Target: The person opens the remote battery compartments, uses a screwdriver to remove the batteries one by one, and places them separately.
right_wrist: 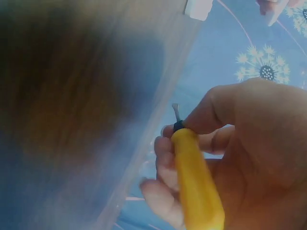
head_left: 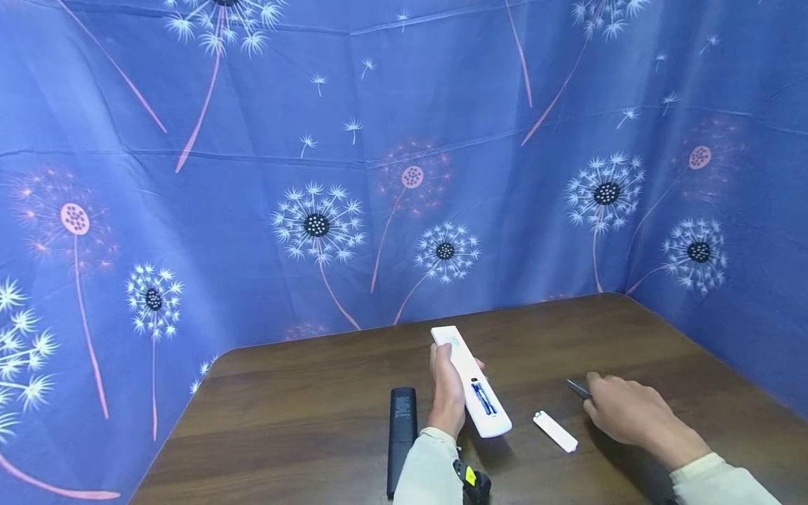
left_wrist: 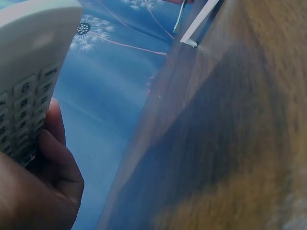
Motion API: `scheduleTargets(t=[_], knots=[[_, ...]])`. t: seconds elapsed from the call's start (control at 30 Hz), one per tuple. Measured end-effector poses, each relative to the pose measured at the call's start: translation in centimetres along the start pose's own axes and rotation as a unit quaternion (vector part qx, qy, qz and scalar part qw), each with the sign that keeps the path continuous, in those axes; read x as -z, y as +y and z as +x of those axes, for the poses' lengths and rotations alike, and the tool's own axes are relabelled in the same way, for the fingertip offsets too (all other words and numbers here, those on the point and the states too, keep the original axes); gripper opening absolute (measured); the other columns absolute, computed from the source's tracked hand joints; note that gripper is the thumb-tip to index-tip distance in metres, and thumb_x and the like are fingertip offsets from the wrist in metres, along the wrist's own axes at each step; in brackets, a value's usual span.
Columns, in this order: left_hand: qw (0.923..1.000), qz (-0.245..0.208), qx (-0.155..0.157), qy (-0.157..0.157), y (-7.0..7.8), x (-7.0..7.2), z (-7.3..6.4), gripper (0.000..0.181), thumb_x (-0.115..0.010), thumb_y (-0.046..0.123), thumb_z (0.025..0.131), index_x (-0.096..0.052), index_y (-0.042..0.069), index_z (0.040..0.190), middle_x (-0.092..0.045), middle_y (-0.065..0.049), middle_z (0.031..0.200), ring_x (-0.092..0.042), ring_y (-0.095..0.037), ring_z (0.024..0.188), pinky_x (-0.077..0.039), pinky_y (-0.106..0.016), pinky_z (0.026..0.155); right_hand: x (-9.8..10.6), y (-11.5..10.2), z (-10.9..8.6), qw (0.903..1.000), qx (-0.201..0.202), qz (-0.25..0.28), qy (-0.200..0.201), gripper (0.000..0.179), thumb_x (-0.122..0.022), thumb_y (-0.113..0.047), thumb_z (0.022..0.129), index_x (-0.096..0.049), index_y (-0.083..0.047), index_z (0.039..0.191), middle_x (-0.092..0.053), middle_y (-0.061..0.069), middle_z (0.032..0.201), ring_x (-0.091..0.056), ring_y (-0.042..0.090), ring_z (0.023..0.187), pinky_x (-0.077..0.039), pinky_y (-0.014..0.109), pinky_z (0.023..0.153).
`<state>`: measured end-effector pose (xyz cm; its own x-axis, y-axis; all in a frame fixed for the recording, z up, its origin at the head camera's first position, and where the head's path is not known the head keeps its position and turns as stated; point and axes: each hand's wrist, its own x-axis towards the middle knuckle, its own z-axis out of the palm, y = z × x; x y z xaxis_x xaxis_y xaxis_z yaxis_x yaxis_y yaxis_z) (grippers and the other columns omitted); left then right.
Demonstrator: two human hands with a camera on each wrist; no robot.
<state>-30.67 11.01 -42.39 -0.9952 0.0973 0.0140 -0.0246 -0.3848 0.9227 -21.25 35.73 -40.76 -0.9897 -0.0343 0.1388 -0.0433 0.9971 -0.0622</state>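
White remote point(head_left: 466, 366) is gripped in L hand point(head_left: 447, 393), batt. slot open w/ batts point(head_left: 483, 398) showing, above brown table point(head_left: 284, 407). R hand point(head_left: 631, 412) grasps yellow screwdriver point(right_wrist: 194, 177), tip out. White cover point(head_left: 555, 431) lies btwn hands; black remote point(head_left: 402, 424) near L sleeve point(head_left: 431, 468).

1. Head view: bright, mostly sharp, the blue dandelion-printed fabric curtain point(head_left: 442, 84) showing pale vertical patches
2. Soft shadows darken the brown wood-grain counter point(head_left: 303, 400) beneath the long white plastic remote point(head_left: 466, 366) and right grip point(head_left: 634, 414)
3. Left wrist view: dimmer, hazy, a broad soft-edged shadow crossing the counter
4. Right wrist view: hazy, counter blurred and deeply shadowed, yellow-handled metal screwdriver point(right_wrist: 194, 177) slightly soft
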Motion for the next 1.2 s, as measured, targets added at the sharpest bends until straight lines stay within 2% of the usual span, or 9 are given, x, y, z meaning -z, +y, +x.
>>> scheduleTargets(t=[0.1,0.3,0.47,0.73,0.9,1.07,1.2], knots=[[0.9998,0.013,-0.011,0.006,0.4,0.5,0.2,0.031,-0.029,0.031,0.103,-0.041,0.011,0.124,-0.065,-0.013,0.078,-0.063,-0.023,0.063,-0.051,-0.032,0.059,0.1,-0.6,0.5,0.9999,0.005,0.008,0.006,0.015,-0.06,-0.014,0.091,-0.058,0.0,0.095,-0.06,0.009,0.078,-0.062,0.034,0.068,-0.046,0.055,0.055],[0.9993,-0.017,-0.034,0.001,0.6,0.5,0.6,0.029,-0.029,0.028,0.106,-0.042,0.007,0.121,-0.065,-0.015,0.079,-0.062,-0.022,0.063,-0.052,-0.033,0.06,0.6,-0.9,0.8,0.9992,-0.004,0.028,0.028,0.015,-0.059,-0.014,0.092,-0.059,-0.001,0.098,-0.061,0.008,0.08,-0.063,0.034,0.07,-0.046,0.054,0.055],[0.9989,-0.021,-0.042,0.004,0.4,0.1,0.6,0.03,-0.029,0.03,0.109,-0.042,0.007,0.124,-0.065,-0.016,0.08,-0.061,-0.021,0.062,-0.051,-0.033,0.061,0.9,-0.8,0.8,0.9981,-0.013,0.051,0.031,0.008,-0.06,-0.016,0.091,-0.059,-0.008,0.093,-0.061,0.003,0.081,-0.061,0.027,0.07,-0.045,0.053,0.055],[0.9984,-0.025,-0.048,0.016,0.6,0.0,0.8,0.035,-0.031,0.035,0.11,-0.044,0.011,0.131,-0.064,-0.013,0.083,-0.062,-0.023,0.068,-0.051,-0.033,0.063,0.8,-1.4,0.8,0.998,-0.001,0.047,0.043,0.006,-0.062,-0.018,0.089,-0.061,-0.012,0.091,-0.057,-0.002,0.078,-0.051,0.018,0.064,-0.043,0.047,0.053],[0.9986,-0.029,-0.039,0.018,0.6,0.1,0.8,0.04,-0.034,0.04,0.109,-0.045,0.013,0.137,-0.064,-0.013,0.084,-0.063,-0.023,0.071,-0.05,-0.032,0.063,0.8,-1.9,0.7,0.9972,0.018,0.056,0.046,0.005,-0.067,-0.021,0.091,-0.065,-0.016,0.092,-0.06,-0.005,0.081,-0.055,0.015,0.068,-0.045,0.045,0.054],[0.9989,-0.029,-0.034,0.011,0.3,0.2,0.6,0.046,-0.036,0.046,0.108,-0.045,0.016,0.141,-0.064,-0.014,0.089,-0.063,-0.021,0.073,-0.05,-0.032,0.063,1.1,-2.2,0.6,0.9939,0.049,0.056,0.081,0.006,-0.072,-0.025,0.091,-0.067,-0.023,0.091,-0.059,-0.011,0.081,-0.058,0.013,0.071,-0.045,0.044,0.052],[0.9992,-0.026,-0.029,0.01,0.0,0.2,0.4,0.047,-0.037,0.048,0.107,-0.046,0.018,0.142,-0.064,-0.014,0.092,-0.064,-0.023,0.075,-0.051,-0.031,0.063,1.2,-2.8,0.5,0.99,0.075,0.066,0.1,0.004,-0.07,-0.028,0.095,-0.067,-0.027,0.092,-0.056,-0.018,0.079,-0.055,0.006,0.07,-0.042,0.039,0.052]])
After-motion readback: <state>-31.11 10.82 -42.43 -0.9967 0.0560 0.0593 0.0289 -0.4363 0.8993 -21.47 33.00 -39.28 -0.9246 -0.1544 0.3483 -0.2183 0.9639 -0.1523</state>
